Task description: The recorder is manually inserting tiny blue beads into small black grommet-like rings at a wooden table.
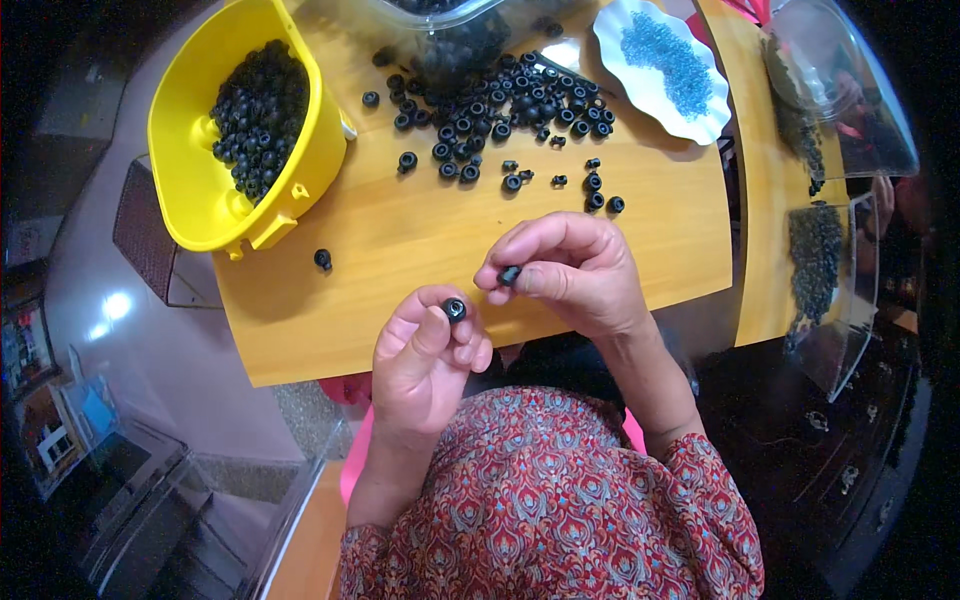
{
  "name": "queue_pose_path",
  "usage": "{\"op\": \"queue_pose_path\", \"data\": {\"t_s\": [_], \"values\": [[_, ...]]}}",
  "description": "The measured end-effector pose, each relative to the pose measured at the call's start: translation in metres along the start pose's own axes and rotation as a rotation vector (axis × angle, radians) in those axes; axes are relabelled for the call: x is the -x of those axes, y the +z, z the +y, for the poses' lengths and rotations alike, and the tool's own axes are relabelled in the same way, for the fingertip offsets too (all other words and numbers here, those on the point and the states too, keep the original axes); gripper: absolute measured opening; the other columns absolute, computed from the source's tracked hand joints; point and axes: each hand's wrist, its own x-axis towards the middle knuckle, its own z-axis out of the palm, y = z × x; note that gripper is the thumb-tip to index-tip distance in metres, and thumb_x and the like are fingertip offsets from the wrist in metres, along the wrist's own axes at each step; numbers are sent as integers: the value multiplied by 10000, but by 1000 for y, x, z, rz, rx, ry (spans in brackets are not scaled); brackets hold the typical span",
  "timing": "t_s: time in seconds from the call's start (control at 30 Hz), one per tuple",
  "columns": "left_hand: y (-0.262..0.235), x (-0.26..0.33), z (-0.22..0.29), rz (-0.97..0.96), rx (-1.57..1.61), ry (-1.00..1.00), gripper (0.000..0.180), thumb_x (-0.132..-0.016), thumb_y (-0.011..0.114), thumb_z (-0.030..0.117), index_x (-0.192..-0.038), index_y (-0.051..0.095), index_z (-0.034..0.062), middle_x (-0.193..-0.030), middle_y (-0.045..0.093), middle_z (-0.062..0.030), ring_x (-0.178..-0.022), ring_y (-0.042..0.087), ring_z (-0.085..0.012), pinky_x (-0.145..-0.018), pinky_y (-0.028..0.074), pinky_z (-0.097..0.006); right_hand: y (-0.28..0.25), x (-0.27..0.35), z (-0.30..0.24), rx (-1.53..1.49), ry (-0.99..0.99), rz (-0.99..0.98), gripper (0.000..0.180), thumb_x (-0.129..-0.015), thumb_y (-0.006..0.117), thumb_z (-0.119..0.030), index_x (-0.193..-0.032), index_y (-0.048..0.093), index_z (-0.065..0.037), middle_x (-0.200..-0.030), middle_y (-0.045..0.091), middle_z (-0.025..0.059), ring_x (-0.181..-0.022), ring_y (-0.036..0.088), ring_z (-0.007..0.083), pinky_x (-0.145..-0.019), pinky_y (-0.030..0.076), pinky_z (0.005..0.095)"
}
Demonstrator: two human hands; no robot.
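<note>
My left hand point(412, 375) pinches a round black part point(454, 309) between thumb and fingers, its pale ringed opening turned upward. Just to the right and a little farther off, my right hand point(590, 268) grips a smaller black plug-like piece point(510, 275) with its fingertips. The two parts are apart. Both hands hover over the front of the wooden table point(300, 340). Beyond them many loose black round parts point(500, 130) lie scattered, with several small black plugs point(559, 181) among them. One black part point(322, 259) sits alone at the left.
A yellow bin point(165, 170) at the far left holds a heap of black parts point(262, 120). At the far right stands a white wavy-edged dish point(612, 50) of small clear blue pieces point(672, 65). A clear plastic container point(440, 18) is at the back. More clear containers point(850, 130) stand farther right.
</note>
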Motion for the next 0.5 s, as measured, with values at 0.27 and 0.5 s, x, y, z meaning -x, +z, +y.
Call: {"op": "queue_pose_path", "data": {"t_s": [0.27,0.5], "values": [[9,2,1,-1,-30,26,248,-932,570,222,-1074,572,19,-832,551,-57,-660,476,-128,-612,421,-283,6,9,-2,154,-21,10,160,-804,623,73,-964,615,62,-948,643,215,-844,643,235,-787,531,327],[7,1,0,17,-48,2,252,-933,568,238,-1058,564,19,-837,538,-51,-670,471,-123,-609,416,-276,16,16,-9,54,-42,31,145,-780,649,83,-915,620,39,-938,639,191,-872,630,217,-794,517,315]]}}
